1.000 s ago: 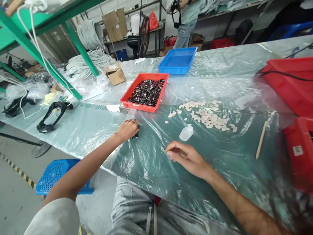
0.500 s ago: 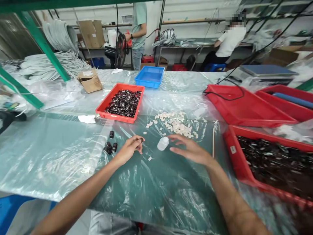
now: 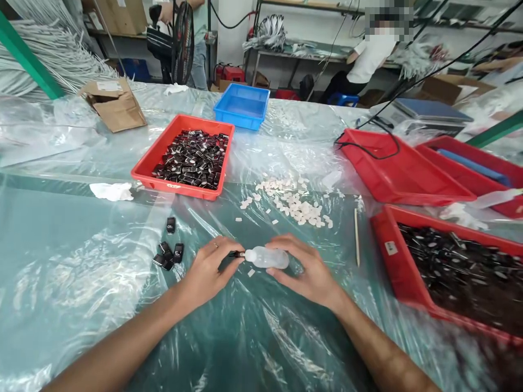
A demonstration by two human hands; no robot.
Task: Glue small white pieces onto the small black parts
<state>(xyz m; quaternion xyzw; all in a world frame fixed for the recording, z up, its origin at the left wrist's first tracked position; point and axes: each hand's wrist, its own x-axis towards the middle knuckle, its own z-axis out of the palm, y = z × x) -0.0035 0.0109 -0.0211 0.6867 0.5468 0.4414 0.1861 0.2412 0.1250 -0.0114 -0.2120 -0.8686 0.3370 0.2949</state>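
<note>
Over plastic-covered table [image 3: 81, 283], right hand [image 3: 310, 272] grips bottle [image 3: 267, 257] sideways, nozzle leftward.

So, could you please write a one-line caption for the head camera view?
Right hand tips a small translucent plastic bottle towards a tiny black part pinched in the left hand.

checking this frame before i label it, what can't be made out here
Head view only:
- Small dark part at the left hand: mostly hidden by its fingers.
- Bottle: contents unreadable; far side covered by the right hand.
- Red tray at right: blurred, cut off by the edge.
- Tray label: too small.
</note>
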